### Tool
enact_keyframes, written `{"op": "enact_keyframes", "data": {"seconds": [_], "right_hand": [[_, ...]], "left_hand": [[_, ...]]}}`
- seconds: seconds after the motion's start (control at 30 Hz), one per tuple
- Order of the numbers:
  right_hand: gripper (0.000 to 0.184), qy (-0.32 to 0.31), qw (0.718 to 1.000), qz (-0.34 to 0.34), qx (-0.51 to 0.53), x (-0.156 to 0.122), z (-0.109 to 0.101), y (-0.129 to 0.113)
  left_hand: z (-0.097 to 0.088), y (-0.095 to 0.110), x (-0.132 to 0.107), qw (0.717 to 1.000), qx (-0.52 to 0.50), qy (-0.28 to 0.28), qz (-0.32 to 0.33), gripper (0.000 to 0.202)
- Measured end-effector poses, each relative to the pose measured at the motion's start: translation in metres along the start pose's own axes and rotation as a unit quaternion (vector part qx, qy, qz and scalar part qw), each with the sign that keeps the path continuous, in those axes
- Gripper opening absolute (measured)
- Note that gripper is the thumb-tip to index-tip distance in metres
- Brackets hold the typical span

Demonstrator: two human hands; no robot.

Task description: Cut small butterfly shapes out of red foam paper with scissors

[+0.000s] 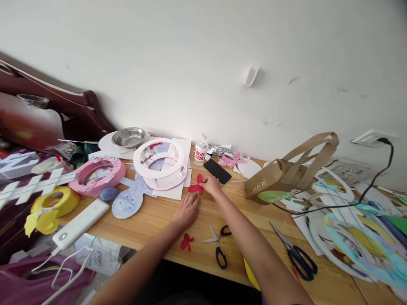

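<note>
Nearest of all, two bare forearms, up from the bottom edge toward the middle of the wooden table (152, 218).

Far left: a white power bank (81, 223) lying flat near the table's front edge, cord trailing off below. Behind it a yellow ring (59, 201), then a pink ring (98, 174) dotted with pale cutouts. Just right of those, a blue felt shape (130, 200), flat on the wood. Further back, a steel bowl (129, 137) near the wall, and stacked white foam rings (162, 163) on white sheets.

Centre: left hand (187, 210) palm down on the wood, fingers loosely together, holding nothing. Below it, apart, a small red cutout (187, 242) near the front edge. Just beyond the left hand, the red paper shape (197, 185), lobed like a butterfly, flat on the table beside the white sheets. Right hand (210, 184) touching its right side, fingers curled down; pinched or only pressed, cannot tell.

Judged thin, light and limp, quick to crease or tear at its narrow middle, and hard to lift off bare wood. Best taken by the edge of one lobe between thumb and forefinger, or slid to a free edge first.

Right of the hands: a small bottle (201, 150) by the wall, a black phone (217, 171) just beside the right hand, small scissors (218, 248) near the front. Further right, a brown paper bag (286, 178) on its side, large scissors (297, 254), a black cable (365, 192) over a heap of pale rings (356, 237).
</note>
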State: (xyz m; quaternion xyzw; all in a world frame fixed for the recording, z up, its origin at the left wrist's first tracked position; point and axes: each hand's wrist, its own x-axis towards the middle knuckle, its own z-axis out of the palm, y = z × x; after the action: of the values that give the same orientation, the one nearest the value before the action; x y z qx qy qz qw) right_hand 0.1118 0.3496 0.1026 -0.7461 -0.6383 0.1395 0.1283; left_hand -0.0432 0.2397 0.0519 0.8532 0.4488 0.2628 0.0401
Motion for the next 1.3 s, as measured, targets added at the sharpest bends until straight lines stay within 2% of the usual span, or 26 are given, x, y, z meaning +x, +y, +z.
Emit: {"op": "enact_keyframes", "data": {"seconds": [0.13,0.3,0.4,0.53,0.63,0.97,1.13,1.3], "right_hand": [[0.017,0.004,0.999,-0.032,0.005,0.001,0.005,0.001],[0.015,0.012,0.993,-0.111,0.027,0.000,0.011,0.007],[0.020,0.029,0.984,-0.173,0.040,-0.004,0.011,0.014],[0.009,0.051,0.964,-0.257,0.047,-0.012,0.011,0.023],[0.009,0.067,0.953,-0.293,0.044,-0.018,0.012,0.027],[0.014,0.120,0.931,-0.345,-0.012,-0.043,0.010,0.032],[0.019,0.117,0.923,-0.365,-0.043,-0.055,0.007,0.034],[0.021,0.108,0.922,-0.366,-0.058,-0.066,0.009,0.031]], "left_hand": [[-0.002,0.002,-0.002,1.000,0.005,0.009,-0.007,0.037],[0.000,0.003,-0.003,0.999,0.009,0.030,-0.029,0.052],[0.002,0.001,-0.002,0.999,-0.002,0.023,-0.037,0.059],[0.003,0.000,0.000,0.999,-0.013,0.005,-0.033,0.057],[0.002,0.000,0.000,0.999,-0.020,0.001,-0.030,0.057],[0.007,-0.003,0.000,0.999,-0.039,0.021,-0.013,0.050],[0.011,-0.005,0.000,0.998,-0.047,0.049,-0.006,0.050],[0.013,-0.005,-0.004,0.995,-0.047,0.087,-0.026,0.045]]}}
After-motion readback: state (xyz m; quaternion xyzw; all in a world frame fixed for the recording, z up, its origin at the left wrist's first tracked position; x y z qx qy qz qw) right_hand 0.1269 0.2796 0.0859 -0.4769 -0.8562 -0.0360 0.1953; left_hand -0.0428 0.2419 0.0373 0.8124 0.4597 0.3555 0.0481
